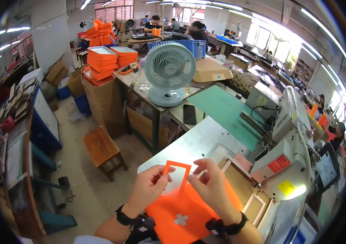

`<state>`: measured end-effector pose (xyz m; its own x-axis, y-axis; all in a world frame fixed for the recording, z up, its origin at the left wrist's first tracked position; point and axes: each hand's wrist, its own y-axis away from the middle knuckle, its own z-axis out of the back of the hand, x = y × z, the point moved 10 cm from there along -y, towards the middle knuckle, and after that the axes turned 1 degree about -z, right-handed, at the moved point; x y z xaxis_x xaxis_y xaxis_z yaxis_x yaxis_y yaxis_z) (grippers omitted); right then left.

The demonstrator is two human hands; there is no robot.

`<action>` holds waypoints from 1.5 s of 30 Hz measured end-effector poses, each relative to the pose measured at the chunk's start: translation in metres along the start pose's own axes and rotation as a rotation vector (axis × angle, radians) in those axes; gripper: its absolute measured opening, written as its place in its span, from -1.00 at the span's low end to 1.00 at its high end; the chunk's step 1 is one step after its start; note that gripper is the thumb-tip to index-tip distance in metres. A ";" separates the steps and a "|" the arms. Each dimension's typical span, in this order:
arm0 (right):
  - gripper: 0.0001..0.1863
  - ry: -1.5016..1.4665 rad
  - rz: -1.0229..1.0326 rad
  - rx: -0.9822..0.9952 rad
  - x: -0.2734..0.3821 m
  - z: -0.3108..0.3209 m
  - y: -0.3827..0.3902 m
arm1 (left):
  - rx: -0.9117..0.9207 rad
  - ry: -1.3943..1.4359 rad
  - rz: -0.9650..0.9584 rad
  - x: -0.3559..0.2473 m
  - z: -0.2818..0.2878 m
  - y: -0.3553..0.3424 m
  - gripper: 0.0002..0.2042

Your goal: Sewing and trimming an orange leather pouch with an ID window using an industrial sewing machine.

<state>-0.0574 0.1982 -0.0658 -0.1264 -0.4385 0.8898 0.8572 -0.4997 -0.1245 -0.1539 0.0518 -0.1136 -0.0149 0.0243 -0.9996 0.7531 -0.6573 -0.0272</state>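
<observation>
An orange rectangular frame [178, 164] with an open-looking or clear middle stands raised in front of me. My left hand [152, 185] pinches its left edge between thumb and fingers. Close by its right edge is my right hand [210, 183], thumb and forefinger apart and the other fingers curled; whether the thumb touches the edge I cannot tell. Below both hands lies an orange fabric piece [169, 219] bearing a pale grey cross [180, 220]. Where the frame's lower end meets this fabric is blurred. Each wrist wears a black strap with a small dark device.
The silver metal worktop [193, 142] carries a sewing-type machine [278, 162] on the right, with a screen [328, 166] beyond. A grey fan [169, 69] and dark phone [189, 114] stand ahead. Left are a wooden stool [102, 146] and stacked orange cases [101, 61]. People sit farther back.
</observation>
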 end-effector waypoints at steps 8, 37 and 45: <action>-0.79 0.276 0.488 -0.041 0.051 -0.007 0.009 | 0.083 -0.076 -0.150 -0.013 -0.014 0.008 -0.81; -0.88 -0.365 0.163 0.784 0.046 -0.076 0.044 | -0.610 0.169 -0.295 0.005 0.172 -0.051 -0.81; -0.79 0.199 0.344 0.066 0.058 -0.022 -0.021 | -0.064 -0.032 -0.111 -0.018 0.041 -0.013 -0.75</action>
<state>-0.0934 0.1667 -0.0209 0.0843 -0.7114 0.6978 0.8956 -0.2528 -0.3660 -0.1904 0.0288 -0.0952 -0.1207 0.0690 -0.9903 0.7861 -0.6025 -0.1378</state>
